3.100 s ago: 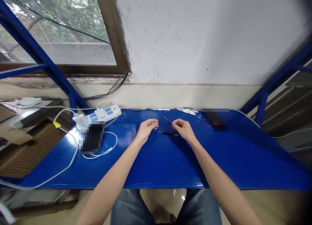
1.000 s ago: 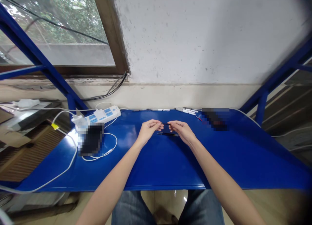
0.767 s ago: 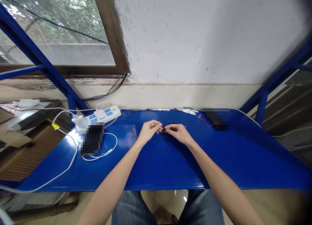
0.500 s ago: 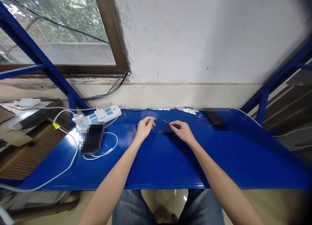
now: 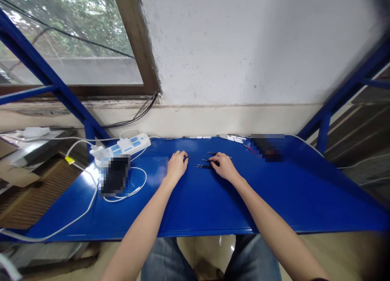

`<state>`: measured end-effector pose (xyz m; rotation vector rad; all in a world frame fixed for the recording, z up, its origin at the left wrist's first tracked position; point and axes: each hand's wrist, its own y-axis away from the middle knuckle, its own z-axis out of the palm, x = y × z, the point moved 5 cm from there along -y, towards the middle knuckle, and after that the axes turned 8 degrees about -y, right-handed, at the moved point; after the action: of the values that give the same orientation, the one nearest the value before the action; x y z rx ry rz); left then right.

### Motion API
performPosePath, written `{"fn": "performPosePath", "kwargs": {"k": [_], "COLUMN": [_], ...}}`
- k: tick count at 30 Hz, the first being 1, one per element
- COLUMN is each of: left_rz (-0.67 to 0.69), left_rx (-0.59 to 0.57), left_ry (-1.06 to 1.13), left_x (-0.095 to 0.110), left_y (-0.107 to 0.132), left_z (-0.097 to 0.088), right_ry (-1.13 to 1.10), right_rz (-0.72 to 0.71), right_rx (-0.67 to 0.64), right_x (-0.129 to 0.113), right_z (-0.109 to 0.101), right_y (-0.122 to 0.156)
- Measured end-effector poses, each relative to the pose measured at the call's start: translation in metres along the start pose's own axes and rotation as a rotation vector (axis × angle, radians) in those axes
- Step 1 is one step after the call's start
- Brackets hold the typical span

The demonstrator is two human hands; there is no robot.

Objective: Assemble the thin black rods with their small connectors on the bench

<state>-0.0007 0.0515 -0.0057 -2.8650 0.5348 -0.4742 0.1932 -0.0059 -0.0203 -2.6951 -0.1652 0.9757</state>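
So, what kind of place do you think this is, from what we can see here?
Probably a small electronics or assembly workspace, though I cannot be sure. It shows a blue metal workbench, a white power strip on it, and slim black pointed tools.

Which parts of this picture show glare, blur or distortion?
In the head view, the blue table looks stretched by wide-angle distortion, glare whitens its left end by the power strip, pixelation hides one object and another, and the right corners go dark.

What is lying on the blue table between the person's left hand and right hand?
Thin black rod-like pieces lie there, seen in the head view, between the left hand and the right hand.
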Motion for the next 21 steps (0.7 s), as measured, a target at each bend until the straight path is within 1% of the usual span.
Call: {"fn": "performPosePath", "kwargs": {"k": [4, 9, 15, 18, 21], "left_rz": [0.018, 0.080, 0.149, 0.166, 0.158], "left_rx": [0.001, 0.045, 0.083, 0.114, 0.122], "left_ry": [-0.002, 0.035, 0.229, 0.280, 0.314], "left_x": [0.001, 0.004, 0.015, 0.020, 0.022], "left_y": [0.000, -0.001, 0.000, 0.002, 0.003], "left_z": [0.002, 0.003, 0.002, -0.002, -0.004], "right_ry": [-0.023, -0.074, -0.116, -0.133, -0.124], "right_rz": [-0.083, -0.129, -0.153, -0.151, -0.092], "right_rx": [-0.042, -0.070, -0.085, -0.041, 0.066], "right_x": [-0.009, -0.014, -0.019, -0.018, -0.011], "right_z": [0.002, 0.006, 0.007, 0.001, -0.008], "right_y": [0.002, 0.003, 0.004, 0.003, 0.002]}}
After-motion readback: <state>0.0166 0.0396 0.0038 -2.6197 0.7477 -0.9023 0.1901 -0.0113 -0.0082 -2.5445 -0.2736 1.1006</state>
